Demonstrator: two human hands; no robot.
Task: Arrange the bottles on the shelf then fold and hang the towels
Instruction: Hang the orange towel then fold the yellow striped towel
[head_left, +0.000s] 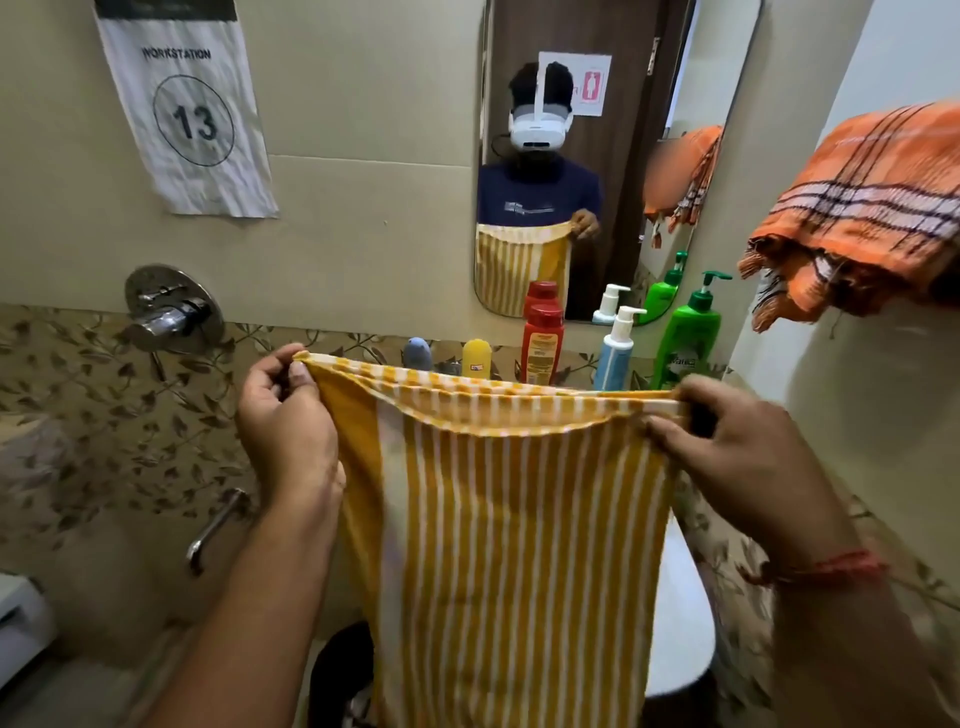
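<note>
Yellow striped towel (514, 530): held up in front of me, hanging doubled, its top edge stretched level between my two hands. Its lower end runs out of frame at the bottom, so I cannot tell its full length.

Left side: my left hand (285, 421) pinches the towel's upper left corner, thumb and fingers closed on the cloth. A wall tap (169, 312) sits above and to the left of it; a paper sign (189, 111) reading "WORKSTATION 13" hangs higher on the wall, its top cut off.

Centre: behind the towel's top edge a row of bottles stands below the mirror (602, 156). In order: a grey-blue bottle (418, 353), a yellow bottle (477, 357), a red bottle (542, 343), a white-and-blue pump bottle (618, 348) and a green pump bottle (688, 332). The towel hides all their bases, so the surface they stand on is not visible. Labels are too small to read.

Right side: my right hand (727, 447) grips the upper right corner, fingers curled shut over the bunched edge. An orange checked towel (862, 208) hangs above, well apart from the striped one; its support is hidden and its right part is cut off.
</note>
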